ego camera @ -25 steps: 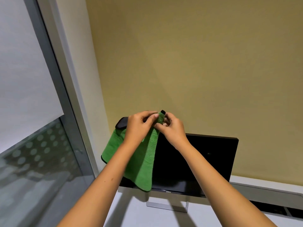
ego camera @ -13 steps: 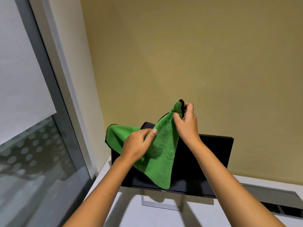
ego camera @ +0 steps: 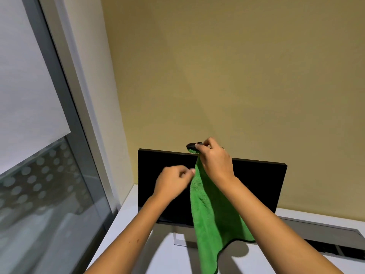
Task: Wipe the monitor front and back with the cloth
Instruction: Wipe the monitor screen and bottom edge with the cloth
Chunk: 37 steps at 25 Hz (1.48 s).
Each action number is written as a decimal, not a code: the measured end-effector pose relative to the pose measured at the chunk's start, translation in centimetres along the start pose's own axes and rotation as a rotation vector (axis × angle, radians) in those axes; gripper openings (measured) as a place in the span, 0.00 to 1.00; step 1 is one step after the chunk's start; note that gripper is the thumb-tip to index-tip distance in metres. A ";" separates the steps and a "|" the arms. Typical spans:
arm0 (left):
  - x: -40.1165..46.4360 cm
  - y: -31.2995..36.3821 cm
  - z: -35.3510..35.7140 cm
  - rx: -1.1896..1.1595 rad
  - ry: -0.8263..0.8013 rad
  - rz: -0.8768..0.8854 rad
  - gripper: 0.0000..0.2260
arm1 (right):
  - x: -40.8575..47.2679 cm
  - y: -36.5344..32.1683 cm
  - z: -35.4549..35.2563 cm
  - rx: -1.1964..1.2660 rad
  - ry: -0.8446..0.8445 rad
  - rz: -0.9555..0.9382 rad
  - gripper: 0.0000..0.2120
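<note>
1 green cloth (ego camera: 212, 210) hangs full length in front of the dark monitor (ego camera: 256, 186), pinched by a single dark-edged corner at the top, with its loose lower end trailing down past the bottom bezel and in front of the stand (ego camera: 178, 239) toward the white desk (ego camera: 169, 258). The right hand (ego camera: 214, 161) grips that top corner with curled fingers, just above the monitor's upper edge; the left hand (ego camera: 173, 181) sits beside the cloth's left edge with its fingers curled, touching or lightly pinching it, though motion blur makes it hard to tell which. As I read it, no wiping contact has begun: the cloth dangles unfolded, not pressed against the screen. The main risk is that a limp, 1-corner hold gives no flat pad, so a stroke would drag only a fold across the glass and leave most of the front untouched. A second risk is the slender stand; a firm push high on the panel, or a reach over the top to do the back, could tilt or rock the screen toward the yellow wall (ego camera: 237, 76) close behind it. The trailing tail could also snag on the stand. To the left a window (ego camera: 39, 194) with a lowered blind (ego camera: 23, 86) stands next to the desk.
</note>
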<state>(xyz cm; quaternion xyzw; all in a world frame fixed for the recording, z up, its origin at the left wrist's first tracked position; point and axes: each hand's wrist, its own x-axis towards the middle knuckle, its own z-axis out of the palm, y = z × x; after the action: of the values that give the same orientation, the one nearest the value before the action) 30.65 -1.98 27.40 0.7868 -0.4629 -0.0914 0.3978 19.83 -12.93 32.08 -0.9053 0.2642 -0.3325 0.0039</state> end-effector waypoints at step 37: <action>4.2 12.6 13.2 0.668 -0.130 0.499 0.30 | -9.6 19.2 -4.3 0.046 0.223 0.584 0.20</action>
<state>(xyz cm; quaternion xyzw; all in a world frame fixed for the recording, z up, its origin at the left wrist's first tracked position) 17.96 -15.69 28.47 0.7290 -0.6675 0.1130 0.1009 1.95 -24.06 26.13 -0.7487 0.5044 -0.4205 0.0905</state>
